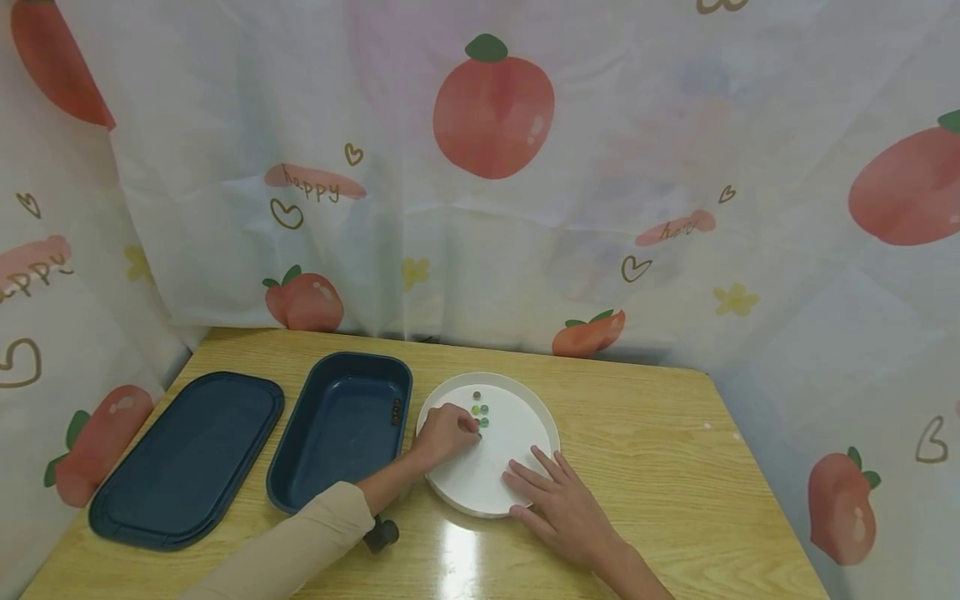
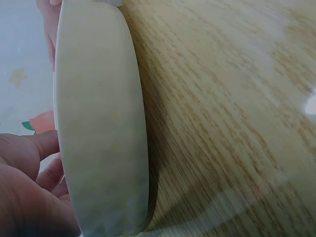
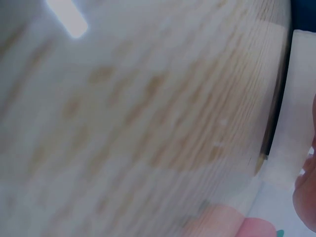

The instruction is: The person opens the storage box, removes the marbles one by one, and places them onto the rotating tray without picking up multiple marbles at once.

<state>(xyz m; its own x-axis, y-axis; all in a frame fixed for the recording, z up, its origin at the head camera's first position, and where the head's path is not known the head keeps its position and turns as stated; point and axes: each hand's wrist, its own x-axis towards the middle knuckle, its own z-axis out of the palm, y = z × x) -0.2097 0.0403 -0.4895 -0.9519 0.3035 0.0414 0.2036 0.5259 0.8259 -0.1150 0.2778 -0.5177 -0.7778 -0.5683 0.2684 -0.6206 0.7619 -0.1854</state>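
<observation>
A round white tray (image 1: 517, 454) with a raised rim stands on the table, several small glass marbles (image 1: 484, 422) lying towards its back, green, bluish and brown. Over the tray's left side, my left hand (image 1: 448, 430) has its fingers bent down and thumb and fingertips together, pinching a small dark marble (image 1: 478, 436), mostly hidden by the fingers. My right hand (image 1: 562, 507) spreads its fingers over the front right rim, fingertips reaching inside the tray. In the left wrist view the tray's side wall (image 2: 101, 123) fills the middle, left-hand fingers (image 2: 47, 143) beyond its rim.
Left of the tray is a deep dark-blue box (image 1: 330, 442) with several brown marbles (image 1: 396, 412) along its right wall. A matching blue lid (image 1: 191, 458) lies farther left. A printed curtain (image 1: 487, 250) hangs behind the wooden table (image 1: 660, 442).
</observation>
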